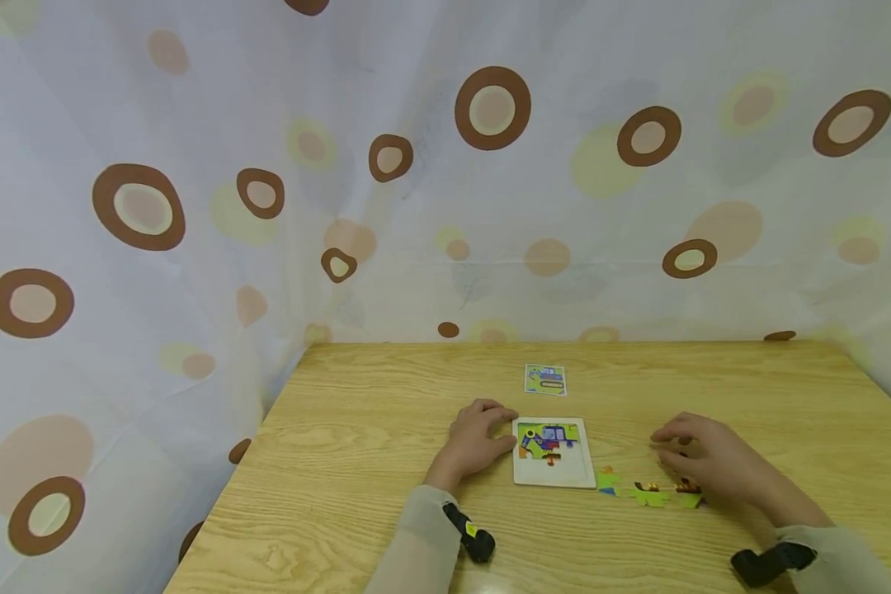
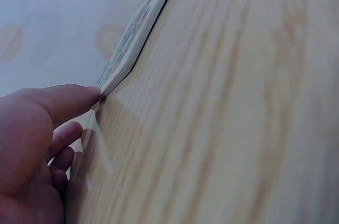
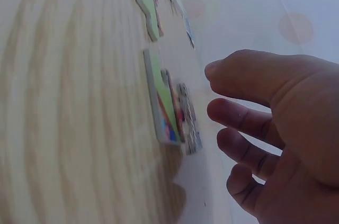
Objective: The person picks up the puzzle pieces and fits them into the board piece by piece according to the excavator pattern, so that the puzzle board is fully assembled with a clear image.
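A white-framed jigsaw board (image 1: 557, 473) lies on the table, its upper part filled with pieces that show a blue digger on green. My left hand (image 1: 473, 441) rests at the board's left side, with thumb and forefinger against the edge. In the left wrist view the thumb (image 2: 74, 99) touches the board's side. Several loose jigsaw pieces (image 1: 651, 498) lie to the right of the board. Just above the rightmost ones hovers my right hand (image 1: 713, 462), fingers loosely bent and holding nothing. The right wrist view shows a gap between its fingertips and a green piece (image 3: 160, 99).
Behind the board lies a small picture card (image 1: 545, 379) of a blue digger. The wooden table (image 1: 341, 429) meets a white curtain (image 1: 416, 289) with brown and yellow dots at its back and left. Dark wrist cameras sit on both sleeves.
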Demonstrator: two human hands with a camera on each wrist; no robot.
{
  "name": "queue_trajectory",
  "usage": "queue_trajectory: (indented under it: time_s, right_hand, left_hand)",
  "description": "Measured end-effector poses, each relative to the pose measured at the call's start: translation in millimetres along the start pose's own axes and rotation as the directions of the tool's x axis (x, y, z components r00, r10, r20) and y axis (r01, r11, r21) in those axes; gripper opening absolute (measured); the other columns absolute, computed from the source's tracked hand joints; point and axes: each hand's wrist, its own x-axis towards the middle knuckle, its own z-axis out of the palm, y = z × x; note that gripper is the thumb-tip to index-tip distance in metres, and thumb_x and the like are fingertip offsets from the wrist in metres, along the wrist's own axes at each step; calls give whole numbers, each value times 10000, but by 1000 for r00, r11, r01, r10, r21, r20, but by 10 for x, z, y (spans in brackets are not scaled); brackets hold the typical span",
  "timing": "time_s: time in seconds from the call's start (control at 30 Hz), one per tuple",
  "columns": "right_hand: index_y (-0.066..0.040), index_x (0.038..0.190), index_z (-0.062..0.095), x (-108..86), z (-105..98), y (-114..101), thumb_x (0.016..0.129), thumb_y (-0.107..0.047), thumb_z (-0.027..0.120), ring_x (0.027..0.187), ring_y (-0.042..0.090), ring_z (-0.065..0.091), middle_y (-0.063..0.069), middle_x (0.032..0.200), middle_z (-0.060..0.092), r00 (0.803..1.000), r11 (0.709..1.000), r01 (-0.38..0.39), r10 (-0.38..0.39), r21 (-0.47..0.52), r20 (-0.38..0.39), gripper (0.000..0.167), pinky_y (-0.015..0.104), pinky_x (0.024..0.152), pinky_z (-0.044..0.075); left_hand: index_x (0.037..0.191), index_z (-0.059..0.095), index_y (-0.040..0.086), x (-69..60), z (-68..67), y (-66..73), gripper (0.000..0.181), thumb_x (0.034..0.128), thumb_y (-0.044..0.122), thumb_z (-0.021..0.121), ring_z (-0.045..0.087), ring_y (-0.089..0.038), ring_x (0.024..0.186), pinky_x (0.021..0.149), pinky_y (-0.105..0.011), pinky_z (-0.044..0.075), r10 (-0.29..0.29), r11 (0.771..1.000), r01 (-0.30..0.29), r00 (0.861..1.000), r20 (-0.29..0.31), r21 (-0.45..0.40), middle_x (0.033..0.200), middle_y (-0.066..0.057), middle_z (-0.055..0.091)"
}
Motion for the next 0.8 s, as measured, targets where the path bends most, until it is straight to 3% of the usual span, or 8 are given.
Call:
queue_trajectory:
  time_s: [0.2, 0.33, 0.5, 0.8]
  right_hand:
    - [-141, 1066, 722, -84, -31, 148, 859, -183, 778, 910, 114, 589, -56, 1045, 617, 999, 999, 48, -48, -5, -7, 219, 329, 750, 520]
    - [-155, 1080, 716, -119, -56, 205, 852, -219, 786, 924, 96, 585, -62, 1060, 621, 999, 999, 34, -34, 3, 16, 246, 324, 762, 517]
    - [-177, 1074, 715, -132, -91, 214, 880, -236, 760, 917, 96, 574, -47, 1067, 612, 998, 999, 24, -26, 35, 60, 208, 315, 746, 511]
    - [-166, 1051, 738, -132, -53, 259, 891, -216, 749, 834, 13, 545, -54, 1014, 609, 996, 996, 70, -73, 62, 55, 167, 275, 674, 484]
  left_hand:
    - [1320, 644, 232, -3, -6, 10, 369, 957, 293, 654, 395, -288, 1293, 1033, -533, 306, 3, 1000, -3, 1000, -3, 2, 1398, -11, 475]
    - [1327, 640, 226, -6, -20, 17, 373, 960, 291, 650, 394, -289, 1296, 1037, -529, 306, 5, 1000, -5, 1000, 0, 5, 1398, -13, 475]
    - [1325, 643, 214, -9, -35, 20, 373, 959, 283, 650, 398, -291, 1289, 1035, -531, 306, 13, 1000, -13, 1000, -2, -1, 1390, -18, 479]
    - [1318, 648, 218, -4, -15, 10, 369, 956, 287, 653, 399, -295, 1294, 1029, -540, 310, 13, 1000, -13, 1000, -3, -3, 1390, -17, 484]
